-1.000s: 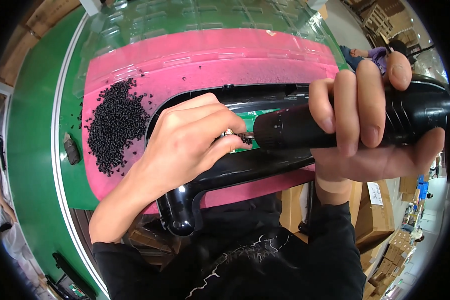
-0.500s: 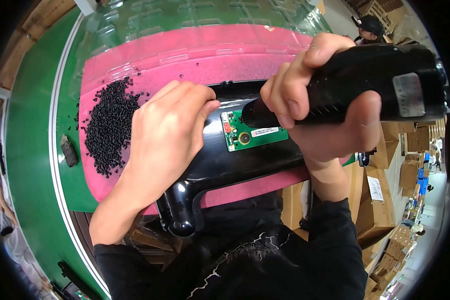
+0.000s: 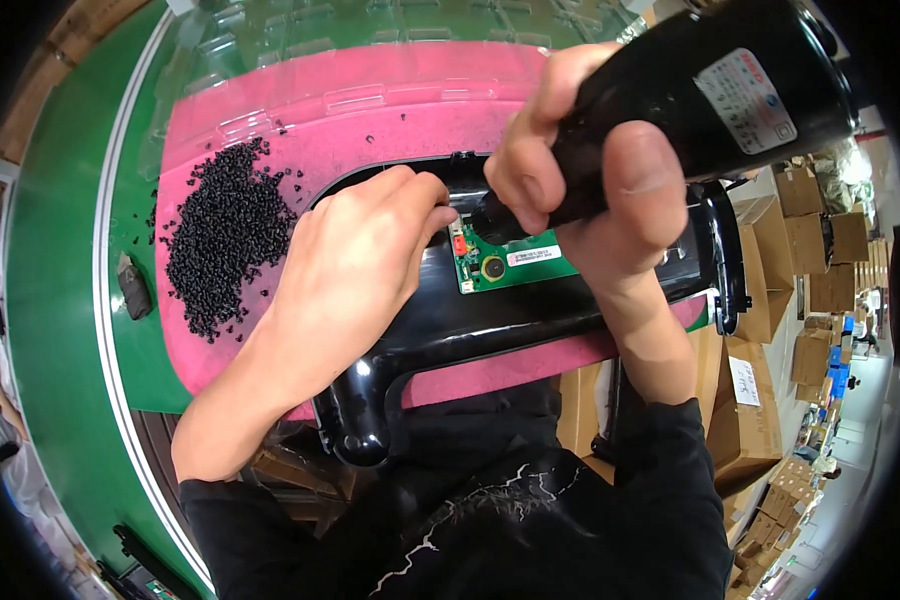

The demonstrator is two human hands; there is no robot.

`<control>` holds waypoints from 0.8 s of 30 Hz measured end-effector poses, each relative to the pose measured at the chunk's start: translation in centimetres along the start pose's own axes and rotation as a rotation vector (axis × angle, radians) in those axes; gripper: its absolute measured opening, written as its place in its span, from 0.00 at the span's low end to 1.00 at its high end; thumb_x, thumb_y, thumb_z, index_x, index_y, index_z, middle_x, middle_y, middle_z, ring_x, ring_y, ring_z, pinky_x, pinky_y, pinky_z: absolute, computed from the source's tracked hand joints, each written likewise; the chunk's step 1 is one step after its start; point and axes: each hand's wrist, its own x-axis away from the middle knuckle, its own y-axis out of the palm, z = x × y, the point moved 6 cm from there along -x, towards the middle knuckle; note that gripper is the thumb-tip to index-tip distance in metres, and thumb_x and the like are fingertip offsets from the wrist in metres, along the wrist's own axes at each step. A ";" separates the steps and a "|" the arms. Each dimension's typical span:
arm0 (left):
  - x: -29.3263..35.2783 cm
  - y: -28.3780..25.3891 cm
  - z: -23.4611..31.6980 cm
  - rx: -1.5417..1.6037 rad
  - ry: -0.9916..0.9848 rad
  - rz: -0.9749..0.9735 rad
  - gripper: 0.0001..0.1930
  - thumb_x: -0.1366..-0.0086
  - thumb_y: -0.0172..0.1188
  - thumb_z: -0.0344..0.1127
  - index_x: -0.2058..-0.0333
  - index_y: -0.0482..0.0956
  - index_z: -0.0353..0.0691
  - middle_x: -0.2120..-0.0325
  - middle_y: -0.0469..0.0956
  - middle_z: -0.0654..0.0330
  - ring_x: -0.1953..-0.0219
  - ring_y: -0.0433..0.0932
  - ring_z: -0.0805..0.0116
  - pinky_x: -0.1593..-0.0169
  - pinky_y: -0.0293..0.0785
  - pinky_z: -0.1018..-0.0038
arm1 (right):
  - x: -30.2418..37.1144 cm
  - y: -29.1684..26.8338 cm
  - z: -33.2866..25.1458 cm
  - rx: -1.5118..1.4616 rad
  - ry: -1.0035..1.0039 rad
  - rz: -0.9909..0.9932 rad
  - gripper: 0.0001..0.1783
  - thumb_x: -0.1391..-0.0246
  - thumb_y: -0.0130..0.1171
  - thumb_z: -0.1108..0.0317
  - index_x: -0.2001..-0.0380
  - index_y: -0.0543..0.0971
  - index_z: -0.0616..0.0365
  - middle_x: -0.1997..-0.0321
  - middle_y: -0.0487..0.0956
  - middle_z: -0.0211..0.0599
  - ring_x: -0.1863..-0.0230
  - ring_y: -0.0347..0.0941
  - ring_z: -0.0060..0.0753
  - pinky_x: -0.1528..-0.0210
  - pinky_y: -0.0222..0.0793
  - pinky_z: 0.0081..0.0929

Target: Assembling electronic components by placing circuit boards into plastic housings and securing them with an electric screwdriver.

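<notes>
My right hand (image 3: 625, 200) is wrapped round a black power screwdriver (image 3: 660, 115), tilted with its nose low over a green circuit board (image 3: 515, 265). The board lies on a glossy black plastic housing (image 3: 470, 330) and carries a red connector and a white label. Beside the board's upper left corner, my left hand (image 3: 360, 245) has thumb and index finger pinched together; whatever they hold is too small or hidden to make out. Left of that hand lies a heap of small black screws (image 3: 230, 235). The screwdriver's tip is hidden from view.
Under the housing lies a pink mat (image 3: 440, 90) on a green table (image 3: 60, 250). A clear plastic tray (image 3: 320, 75) with moulded pockets spans the back. Left of the mat is a small dark wrapped lump (image 3: 133, 290). Cardboard boxes (image 3: 755, 425) stand at the right.
The screwdriver has swung so its rear end points higher, and its nose has shifted slightly left. My left hand has moved a little right, to the board's corner.
</notes>
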 end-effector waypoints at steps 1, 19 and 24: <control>0.0 -0.1 -0.1 0.001 0.001 0.000 0.04 0.36 0.59 0.28 0.68 0.76 0.32 0.74 0.75 0.48 0.69 0.78 0.44 0.67 0.74 0.56 | -0.1 0.3 0.1 0.030 -0.020 -0.032 0.31 0.43 0.53 0.39 0.60 0.68 0.59 0.84 0.66 0.31 0.87 0.57 0.22 0.82 0.57 0.22; -0.6 0.2 0.0 0.055 -0.141 -0.076 0.10 0.34 0.58 0.33 0.70 0.74 0.31 0.73 0.76 0.45 0.67 0.77 0.40 0.64 0.72 0.54 | -0.3 0.3 -0.1 -0.026 0.000 -0.031 0.26 0.42 0.58 0.49 0.56 0.69 0.62 0.82 0.68 0.31 0.85 0.61 0.24 0.80 0.59 0.23; -0.7 0.4 0.6 0.104 -0.141 -0.117 0.09 0.31 0.56 0.31 0.68 0.74 0.31 0.77 0.71 0.49 0.73 0.73 0.48 0.64 0.71 0.62 | 1.3 -1.8 -0.3 -0.328 -0.035 0.096 0.27 0.38 0.48 0.39 0.56 0.70 0.54 0.82 0.67 0.25 0.85 0.60 0.22 0.76 0.57 0.23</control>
